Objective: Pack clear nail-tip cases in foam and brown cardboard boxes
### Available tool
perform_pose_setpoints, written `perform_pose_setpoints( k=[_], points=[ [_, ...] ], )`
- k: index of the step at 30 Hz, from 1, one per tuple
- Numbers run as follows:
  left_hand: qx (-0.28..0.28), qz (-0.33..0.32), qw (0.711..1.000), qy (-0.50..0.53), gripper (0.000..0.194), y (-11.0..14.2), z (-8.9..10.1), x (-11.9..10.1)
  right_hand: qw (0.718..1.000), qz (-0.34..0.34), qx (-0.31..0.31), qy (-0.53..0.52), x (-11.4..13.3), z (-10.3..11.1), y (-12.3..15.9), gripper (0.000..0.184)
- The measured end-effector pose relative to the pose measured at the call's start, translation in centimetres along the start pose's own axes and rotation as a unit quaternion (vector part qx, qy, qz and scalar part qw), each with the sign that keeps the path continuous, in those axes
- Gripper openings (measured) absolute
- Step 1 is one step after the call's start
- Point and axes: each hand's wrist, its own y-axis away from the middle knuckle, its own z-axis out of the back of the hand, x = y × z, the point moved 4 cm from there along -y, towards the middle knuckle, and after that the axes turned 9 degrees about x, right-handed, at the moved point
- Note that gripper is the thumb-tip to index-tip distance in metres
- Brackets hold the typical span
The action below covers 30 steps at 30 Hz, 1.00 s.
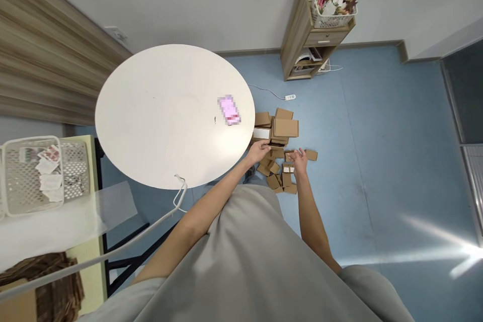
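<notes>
On the floor by the round table lies a pile of small brown cardboard boxes [286, 127], stacked at the back and scattered towards me. My left hand [258, 152] reaches past the table's edge, low beside the stack. Its fingers are slightly bent and apart, and their tips are close to a flat box [277, 153]; whether they touch it I cannot tell. To the right, my right hand [300, 161] hovers with fingers spread over another box [311, 155]. Between my arms are several loose boxes [287, 179], one with a white label.
The white round table [169, 110] holds a blurred pink item [229, 109]. A power strip [290, 97] with its cord lies on the blue floor. A wooden cabinet [326, 37] carries a basket [334, 20]. At left are a white basket [33, 206] and a thin white rod [124, 247].
</notes>
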Motion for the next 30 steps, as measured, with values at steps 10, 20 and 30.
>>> perform_pose_setpoints(
  k=[10,20,30],
  points=[
    [-0.012,0.098,0.993,-0.066,0.018,4.7,2.4,3.2,0.991,-0.115,0.065,0.011,-5.7,-5.2,2.9,0.051],
    [-0.049,0.054,0.997,-0.011,0.021,8.2,5.3,4.5,0.978,-0.075,0.165,0.1,-2.6,-11.5,3.1,0.046],
    [-0.121,-0.055,0.988,0.076,0.026,16.6,12.5,4.9,0.956,0.024,0.241,0.165,-0.2,-22.4,10.3,0.044]
  ],
)
